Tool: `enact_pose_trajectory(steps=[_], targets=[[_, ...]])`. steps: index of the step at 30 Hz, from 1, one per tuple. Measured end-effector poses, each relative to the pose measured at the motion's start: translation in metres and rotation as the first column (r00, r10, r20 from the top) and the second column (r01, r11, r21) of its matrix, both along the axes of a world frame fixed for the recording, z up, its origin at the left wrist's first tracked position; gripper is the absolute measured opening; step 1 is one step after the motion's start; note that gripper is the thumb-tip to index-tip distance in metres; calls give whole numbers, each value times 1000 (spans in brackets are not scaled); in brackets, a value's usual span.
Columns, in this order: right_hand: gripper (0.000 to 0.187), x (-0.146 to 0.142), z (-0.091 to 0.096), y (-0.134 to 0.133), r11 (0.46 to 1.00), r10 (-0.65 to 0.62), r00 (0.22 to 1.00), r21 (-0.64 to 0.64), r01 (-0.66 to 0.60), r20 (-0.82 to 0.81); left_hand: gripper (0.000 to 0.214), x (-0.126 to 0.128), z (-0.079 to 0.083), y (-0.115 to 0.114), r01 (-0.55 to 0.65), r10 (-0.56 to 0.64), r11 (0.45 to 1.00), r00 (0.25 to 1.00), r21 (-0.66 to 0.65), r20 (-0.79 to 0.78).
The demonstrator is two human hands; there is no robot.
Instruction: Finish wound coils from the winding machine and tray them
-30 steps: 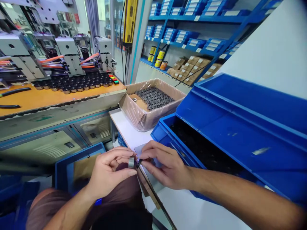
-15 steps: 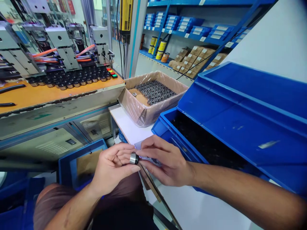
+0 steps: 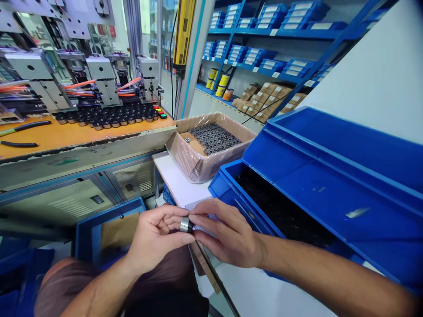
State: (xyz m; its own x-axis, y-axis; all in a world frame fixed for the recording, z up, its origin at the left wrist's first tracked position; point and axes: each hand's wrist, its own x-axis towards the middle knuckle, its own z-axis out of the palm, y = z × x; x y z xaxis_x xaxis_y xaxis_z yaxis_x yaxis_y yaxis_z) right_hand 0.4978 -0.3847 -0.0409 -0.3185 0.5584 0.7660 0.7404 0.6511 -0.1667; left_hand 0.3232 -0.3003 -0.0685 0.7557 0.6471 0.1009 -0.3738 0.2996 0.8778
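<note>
My left hand [image 3: 155, 240] and my right hand [image 3: 224, 235] meet over the near edge of a white table [image 3: 178, 182], just above my lap. Between their fingertips sits a small silver metal ring [image 3: 185, 225] with a dark part at its right end. The left thumb and forefinger pinch the ring. The right fingertips press on its dark end. A pale slip of paper [image 3: 198, 204] lies on the table just behind my fingers.
A blue bin [image 3: 261, 154] of small dark parts stands right of my hands, its lid raised. A plastic-lined cardboard box [image 3: 198, 165] of dark parts sits behind. A blue crate [image 3: 87, 224] is on the floor at left. An orange bench [image 3: 66, 134] carries rows of parts and a machine.
My hands stay together on the ring and the right fingers have closed in on its end. The view has shifted slightly.
</note>
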Motion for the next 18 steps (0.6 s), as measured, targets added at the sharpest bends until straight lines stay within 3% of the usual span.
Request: enact_pose_trajectory(steps=[18], targets=[[32,0,-1,1,1000,6,1000,11,-6,27,36,1,3,1,-21,21,1000,1000,-17,8]])
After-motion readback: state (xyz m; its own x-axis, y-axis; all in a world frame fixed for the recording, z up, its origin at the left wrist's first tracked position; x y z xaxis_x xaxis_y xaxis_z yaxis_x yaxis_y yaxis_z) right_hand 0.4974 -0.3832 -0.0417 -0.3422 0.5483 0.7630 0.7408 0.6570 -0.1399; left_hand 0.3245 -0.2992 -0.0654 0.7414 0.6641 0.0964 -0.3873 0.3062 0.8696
